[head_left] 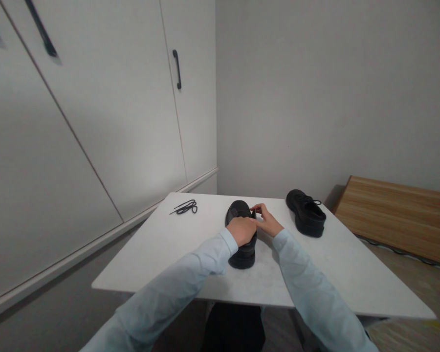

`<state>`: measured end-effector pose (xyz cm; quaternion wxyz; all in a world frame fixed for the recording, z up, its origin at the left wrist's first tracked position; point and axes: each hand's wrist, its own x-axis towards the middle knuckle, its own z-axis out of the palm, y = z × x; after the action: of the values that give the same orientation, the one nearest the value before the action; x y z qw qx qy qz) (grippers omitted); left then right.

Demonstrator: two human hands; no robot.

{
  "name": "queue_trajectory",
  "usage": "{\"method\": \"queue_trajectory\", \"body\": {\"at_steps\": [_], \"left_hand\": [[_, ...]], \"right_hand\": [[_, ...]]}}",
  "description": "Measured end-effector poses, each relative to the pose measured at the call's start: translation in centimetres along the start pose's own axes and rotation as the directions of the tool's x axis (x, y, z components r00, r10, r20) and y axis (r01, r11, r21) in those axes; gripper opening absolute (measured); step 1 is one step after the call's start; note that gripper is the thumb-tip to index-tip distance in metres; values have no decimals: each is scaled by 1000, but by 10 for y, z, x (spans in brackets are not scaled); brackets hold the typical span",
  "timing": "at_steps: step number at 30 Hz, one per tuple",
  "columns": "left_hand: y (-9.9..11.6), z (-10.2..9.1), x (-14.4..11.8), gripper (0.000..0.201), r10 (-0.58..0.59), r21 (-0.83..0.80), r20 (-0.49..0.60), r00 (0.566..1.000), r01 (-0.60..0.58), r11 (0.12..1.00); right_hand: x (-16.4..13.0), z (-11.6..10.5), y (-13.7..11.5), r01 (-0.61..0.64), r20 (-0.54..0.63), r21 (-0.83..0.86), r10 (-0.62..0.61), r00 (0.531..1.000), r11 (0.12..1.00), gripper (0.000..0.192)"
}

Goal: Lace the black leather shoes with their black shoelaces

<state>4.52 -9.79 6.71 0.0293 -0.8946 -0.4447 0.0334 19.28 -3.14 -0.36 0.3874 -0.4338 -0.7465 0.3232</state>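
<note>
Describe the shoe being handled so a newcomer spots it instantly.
Start at the white table and go to its middle, where two light-blue sleeves converge. There the left hand lies over a black shoe, with the right hand at its right side. The other black shoe, farther right, has no hand on it.

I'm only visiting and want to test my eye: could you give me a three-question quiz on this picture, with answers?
1. True or false: the left hand and right hand are both at one black shoe.
2. What lies on the white table, left of that shoe? A: black cord; B: mug; C: book.
3. Fill in: the other shoe stands to the ____ of both hands.
Key: 1 true; 2 A; 3 right.
</note>
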Motion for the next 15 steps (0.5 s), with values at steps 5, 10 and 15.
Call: {"method": "queue_trajectory", "body": {"at_steps": [5,10,15], "left_hand": [[10,-15,-14,23,-77,6,-43,996,78,997],[17,-21,-19,20,-79,46,-141,987,86,995],[26,-23,-24,18,-50,99,-200,979,71,992]], "right_hand": [[-1,0,-2,3,6,14,-4,1000,1000,46],[1,2,0,25,1,52,-26,1000,998,45],[3,4,6,64,-27,75,-62,998,995,45]]}}
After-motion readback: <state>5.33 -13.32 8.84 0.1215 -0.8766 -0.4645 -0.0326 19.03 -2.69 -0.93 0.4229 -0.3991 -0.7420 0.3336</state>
